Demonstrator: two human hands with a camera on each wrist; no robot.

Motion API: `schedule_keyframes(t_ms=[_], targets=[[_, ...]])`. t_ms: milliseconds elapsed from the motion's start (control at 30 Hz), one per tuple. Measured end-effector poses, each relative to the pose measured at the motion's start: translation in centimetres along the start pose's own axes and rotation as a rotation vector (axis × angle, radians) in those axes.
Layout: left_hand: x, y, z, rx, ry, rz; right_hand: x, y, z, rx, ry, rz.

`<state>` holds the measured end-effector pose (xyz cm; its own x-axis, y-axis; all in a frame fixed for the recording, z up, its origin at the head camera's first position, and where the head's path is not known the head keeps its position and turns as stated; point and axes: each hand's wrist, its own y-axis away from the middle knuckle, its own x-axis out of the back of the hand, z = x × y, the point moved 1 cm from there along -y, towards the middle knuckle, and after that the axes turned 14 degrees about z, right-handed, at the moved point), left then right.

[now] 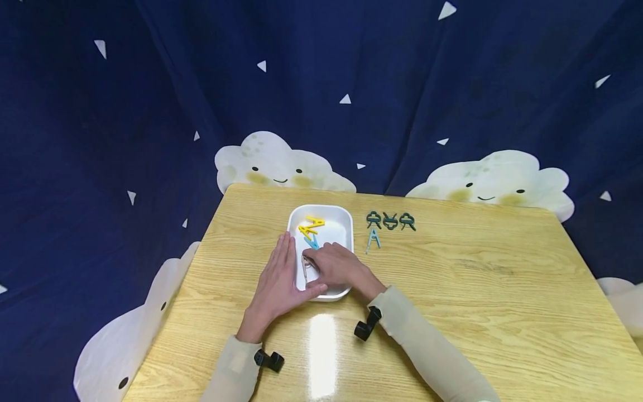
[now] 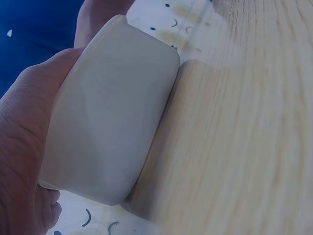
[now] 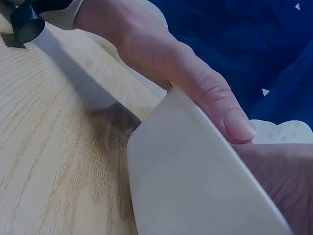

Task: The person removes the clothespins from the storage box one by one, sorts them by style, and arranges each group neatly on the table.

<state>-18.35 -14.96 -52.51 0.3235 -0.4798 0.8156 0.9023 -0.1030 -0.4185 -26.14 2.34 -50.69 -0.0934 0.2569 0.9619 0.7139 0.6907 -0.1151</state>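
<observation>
A white tray (image 1: 345, 219) stands on the table, holding yellow clothespins (image 1: 315, 221) and a light-blue clothespin (image 1: 312, 242). My left hand (image 1: 279, 279) rests along its left rim with straight fingers, the thumb stretched over the near rim. Inside the near end, my right hand (image 1: 337, 264) has its fingers curled at a slim beige clothespin (image 1: 304, 270), which it seems to pinch; the fingertips are partly hidden. The left wrist view shows the tray's outer wall (image 2: 112, 107) beside the left hand (image 2: 24, 122). The left thumb (image 3: 239, 125) hangs over the rim in the right wrist view.
Right of the tray, several dark green clips (image 1: 390, 221) lie in a row, with another light-blue clothespin (image 1: 373, 240) below them. The wooden table (image 1: 477, 301) reaches back to a dark blue curtain (image 1: 321, 84) with cloud prints.
</observation>
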Motion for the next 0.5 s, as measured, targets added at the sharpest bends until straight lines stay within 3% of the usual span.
schedule_keyframes(t_ms=[333,500], targets=[[0.13,0.01,0.05,-0.001,0.006,0.004,-0.18,-0.17,-0.08,0.019,-0.018,0.025],[0.08,-0.04,0.10,-0.011,0.008,0.017,-0.10,-0.01,0.04,0.013,-0.019,0.077]])
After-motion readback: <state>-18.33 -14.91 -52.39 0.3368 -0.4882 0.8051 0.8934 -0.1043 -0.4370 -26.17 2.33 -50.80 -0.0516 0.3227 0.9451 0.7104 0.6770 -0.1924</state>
